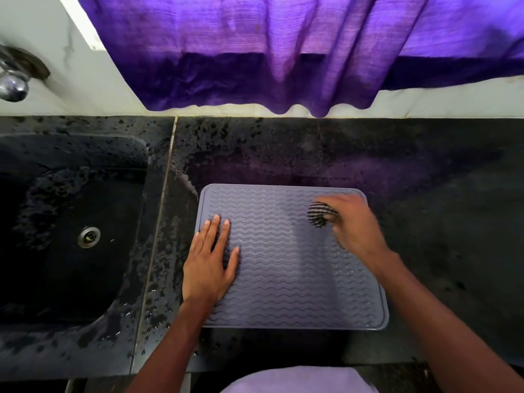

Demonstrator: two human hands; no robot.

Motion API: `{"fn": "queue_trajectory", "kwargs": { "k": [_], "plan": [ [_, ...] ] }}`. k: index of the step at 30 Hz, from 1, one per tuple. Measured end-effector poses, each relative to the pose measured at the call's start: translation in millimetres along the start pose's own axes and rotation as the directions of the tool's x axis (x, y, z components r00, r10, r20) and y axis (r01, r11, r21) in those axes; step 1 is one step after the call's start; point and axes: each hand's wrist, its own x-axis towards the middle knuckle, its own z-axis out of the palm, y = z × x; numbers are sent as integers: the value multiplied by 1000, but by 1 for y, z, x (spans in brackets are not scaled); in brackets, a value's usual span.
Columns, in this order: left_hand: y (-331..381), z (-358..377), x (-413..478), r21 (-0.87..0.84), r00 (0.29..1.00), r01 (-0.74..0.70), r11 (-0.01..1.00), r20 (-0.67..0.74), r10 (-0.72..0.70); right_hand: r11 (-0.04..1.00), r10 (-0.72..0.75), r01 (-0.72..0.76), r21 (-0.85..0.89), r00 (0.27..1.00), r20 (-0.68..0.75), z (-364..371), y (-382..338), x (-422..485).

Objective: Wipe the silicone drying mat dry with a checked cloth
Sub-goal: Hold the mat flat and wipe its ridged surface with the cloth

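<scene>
One grey silicone mat (283, 265), one checked cloth (319, 214), two hands, a left hand (209, 262) and a right hand (354, 225), one black sink (56, 194) with one drain (89, 237), one tap (12, 80), one purple curtain (283, 52)

Matt ridged silicone mat (283, 259), wet.

Single head-worn wide-angle view, looking forward and steeply down, close over dark counter (425, 171). Centred near silicone drying mat (283, 265); sink (56, 265) at left edge, purple curtain (255, 52) across top, counter's front edge low in frame.
</scene>
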Motion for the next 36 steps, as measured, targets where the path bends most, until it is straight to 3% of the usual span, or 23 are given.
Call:
{"fn": "queue_trajectory", "kwargs": {
  "k": [3, 6, 9, 19, 23, 26, 28, 30, 36],
  "plan": [
    [0, -1, 0, -7, 1000, -1, 1000, -2, 1, 998, -68, 69, -7, 995, 68, 21, -41, 19],
    [0, -1, 0, -4, 1000, -5, 1000, 0, 5, 994, -26, 44, -104, 985, 170, 38, -50, 16],
    [-1, -1, 0, -5, 1000, -4, 1000, -1, 4, 995, 32, -20, -102, 992, 119, 42, -40, 1],
    [-1, 1, -1, -1, 1000, -6, 1000, -13, 6, 917, 266, -216, -337, 958, 110, -21, 58, -34],
    [1, 2, 0, 2, 1000, -3, 1000, -22, 4, 917, 371, -351, -189, 925, 80, -39, 76, -35],
    [1, 1, 0, 0, 1000, -6, 1000, -28, 6, 977, 213, -213, -15, 977, 31, -34, 51, -18],
    [1, 1, -1, 1, 1000, -8, 1000, -25, 8, 985, 55, -62, 161, 997, 48, -24, 19, -2],
    [0, 1, 0, 2, 1000, -6, 1000, -16, 6, 975, -54, 34, 219, 995, 84, -7, -8, 15],
    [0, -1, 0, 4, 1000, 3, 1000, -2, -3, 997, 81, -83, 4, 978, 190, 37, -24, 28]
  ]
}}
